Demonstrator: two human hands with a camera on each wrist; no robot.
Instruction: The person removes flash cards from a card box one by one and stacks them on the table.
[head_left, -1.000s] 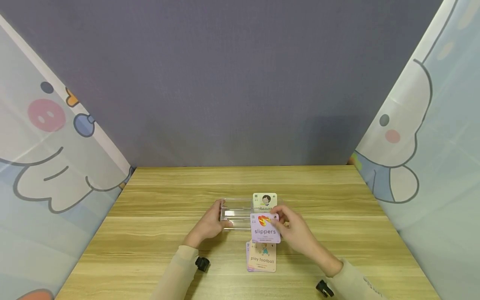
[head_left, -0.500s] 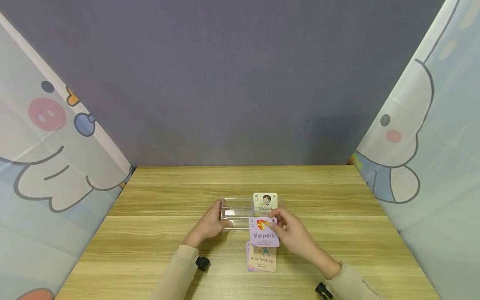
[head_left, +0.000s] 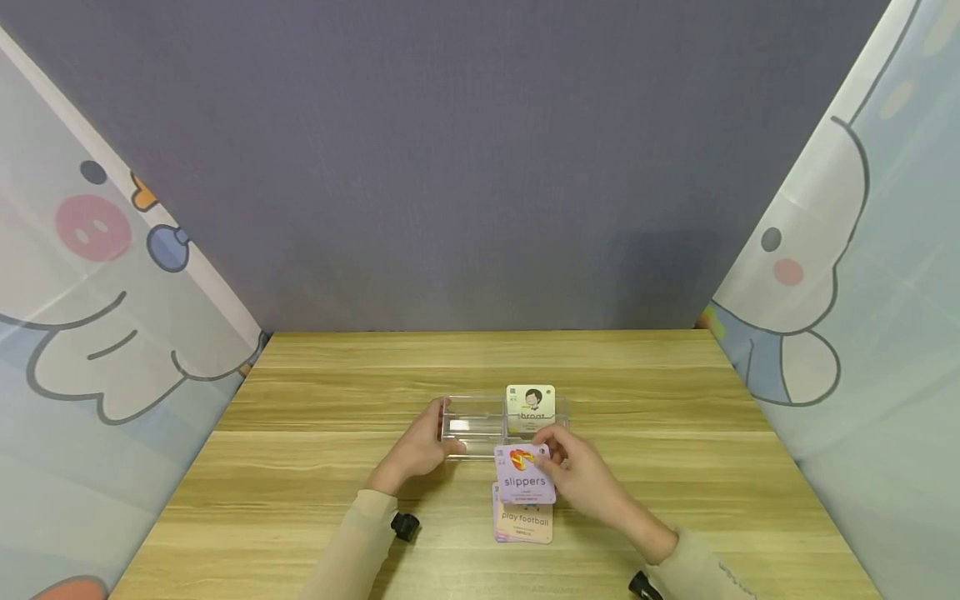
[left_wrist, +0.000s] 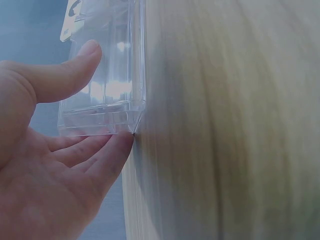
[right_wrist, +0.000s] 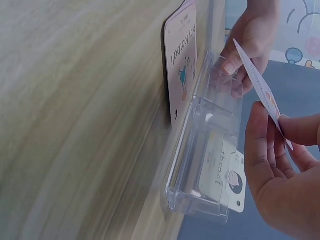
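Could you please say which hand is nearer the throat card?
The right hand, just in front of the throat card; the left hand grips the clear holder farther left.

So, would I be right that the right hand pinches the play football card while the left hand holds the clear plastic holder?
Not quite: it is the slippers card that the right hand pinches, as the head view shows; the left hand does hold the clear plastic holder.

Your lilac "slippers" card [head_left: 525, 481] is held up, tilted; your clear divided box [head_left: 480, 434] sits just beyond, "throat" card [head_left: 532, 403] poking out its right half.
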